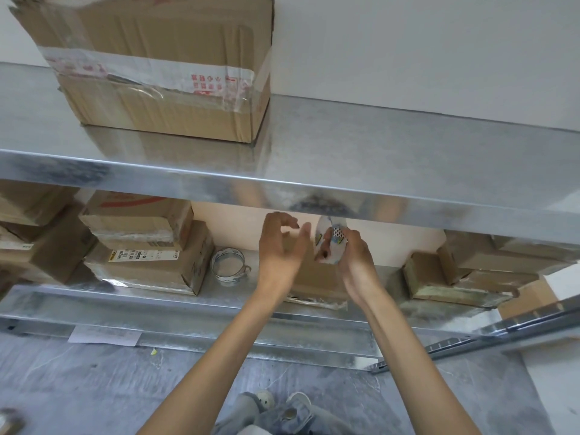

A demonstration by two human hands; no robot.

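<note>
While the small white packet (332, 234) hangs in the gap under the upper shelf edge (314, 191), I see it standing nearly upright. Its long axis runs top to bottom, the rounded top leaning a touch to the left. A dotted patch and some coloured print face me; I can't read what it says.

The right hand (351, 257) has it. Thumb and fingers curl round the lower half and pinch it firmly from both sides.

The left hand (279, 251) is just beside it, fingers loosely spread and bent, holding nothing. Its thumb comes very close to the packet's left edge; I can't tell whether they touch.

Behind both hands a flat cardboard box (309, 279) lies on the lower shelf (238, 298). To its left a roll of clear tape (227, 262) stands on its rim. Beyond that there's a stack of cartons (141, 243). More cartons (464, 274) sit off to the right. Up top, a taped carton (163, 73) rests on the upper shelf.
</note>
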